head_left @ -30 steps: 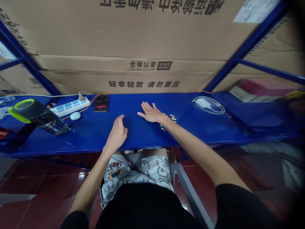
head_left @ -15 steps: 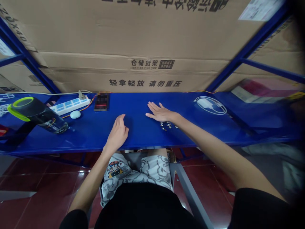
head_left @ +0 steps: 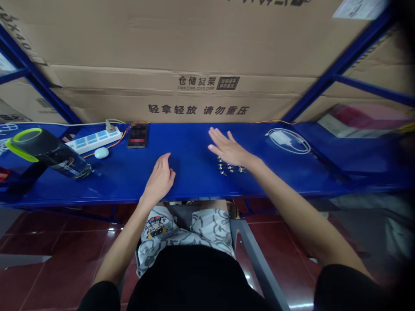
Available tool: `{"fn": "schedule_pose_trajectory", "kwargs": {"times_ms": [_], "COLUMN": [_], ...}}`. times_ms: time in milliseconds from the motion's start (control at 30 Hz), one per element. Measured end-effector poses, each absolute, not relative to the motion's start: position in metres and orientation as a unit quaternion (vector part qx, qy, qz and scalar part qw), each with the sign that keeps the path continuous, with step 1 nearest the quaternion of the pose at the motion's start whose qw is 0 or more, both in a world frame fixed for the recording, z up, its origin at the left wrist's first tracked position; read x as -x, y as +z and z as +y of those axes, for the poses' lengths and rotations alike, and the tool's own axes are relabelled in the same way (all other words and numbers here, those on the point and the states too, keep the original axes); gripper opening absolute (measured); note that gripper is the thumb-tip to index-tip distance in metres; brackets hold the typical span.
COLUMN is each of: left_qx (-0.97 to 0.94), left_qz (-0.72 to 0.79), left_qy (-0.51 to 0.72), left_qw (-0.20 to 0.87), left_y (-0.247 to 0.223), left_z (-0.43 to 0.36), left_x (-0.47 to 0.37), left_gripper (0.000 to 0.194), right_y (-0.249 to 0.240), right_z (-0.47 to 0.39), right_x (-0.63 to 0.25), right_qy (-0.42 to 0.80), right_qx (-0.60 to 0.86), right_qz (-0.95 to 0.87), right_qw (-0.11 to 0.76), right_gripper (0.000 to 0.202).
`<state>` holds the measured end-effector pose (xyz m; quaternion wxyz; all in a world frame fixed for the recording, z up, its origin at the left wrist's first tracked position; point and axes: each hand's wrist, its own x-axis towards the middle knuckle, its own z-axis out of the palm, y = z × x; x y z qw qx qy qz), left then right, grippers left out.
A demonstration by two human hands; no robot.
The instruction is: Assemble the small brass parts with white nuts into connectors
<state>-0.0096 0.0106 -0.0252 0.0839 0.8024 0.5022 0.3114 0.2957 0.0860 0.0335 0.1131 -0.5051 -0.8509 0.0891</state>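
Note:
My right hand is palm down over the blue shelf top, its fingers stretched out and spread, holding nothing. Just below and partly under it lie several small whitish-and-dark pieces with brass-coloured bits, too small to name for certain. To the left, my left hand rests near the front edge on its side. Its fingers are loosely bent, with the thumb apart and nothing visible in them.
On the left are a dark bottle with a lime-green lid loop, a white power strip, a pale oval object and a dark phone-like device. A coiled white cable with a charger lies right. Cardboard stands behind.
My right hand has shifted slightly right and away from me, uncovering more of the small pieces. My left hand stays in about the same place. The view has tilted slightly.

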Motion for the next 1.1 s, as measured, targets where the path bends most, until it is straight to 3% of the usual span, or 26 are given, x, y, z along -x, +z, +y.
{"fn": "schedule_pose_trajectory", "kwargs": {"times_ms": [167,233,467,933,1100], "left_qx": [-0.818,-0.824,-0.833,-0.829,-0.828], "left_qz": [0.51,0.511,0.51,0.519,0.52], "left_qy": [0.262,0.242,0.213,0.205,0.209], "left_qw": [0.046,0.033,0.023,0.027,0.022], "left_y": [-0.023,-0.023,-0.024,-0.02,-0.019], "left_z": [0.009,0.009,0.01,0.008,0.008], "left_x": [0.007,0.007,0.008,0.007,0.006], "left_gripper": [0.048,0.043,0.04,0.039,0.039], "right_y": [0.044,0.033,-0.011,-0.004,0.029], "right_z": [0.033,0.009,-0.017,-0.014,-0.021], "right_x": [-0.28,-0.258,-0.206,-0.211,-0.252], "right_qy": [0.025,0.035,0.061,0.042,0.031], "right_qx": [0.536,0.51,0.372,0.388,0.534], "right_qz": [-0.771,-0.776,-0.897,-0.888,-0.792], "right_qw": [0.343,0.37,0.231,0.244,0.294], "right_gripper": [0.061,0.051,0.039,0.033,0.026]}}
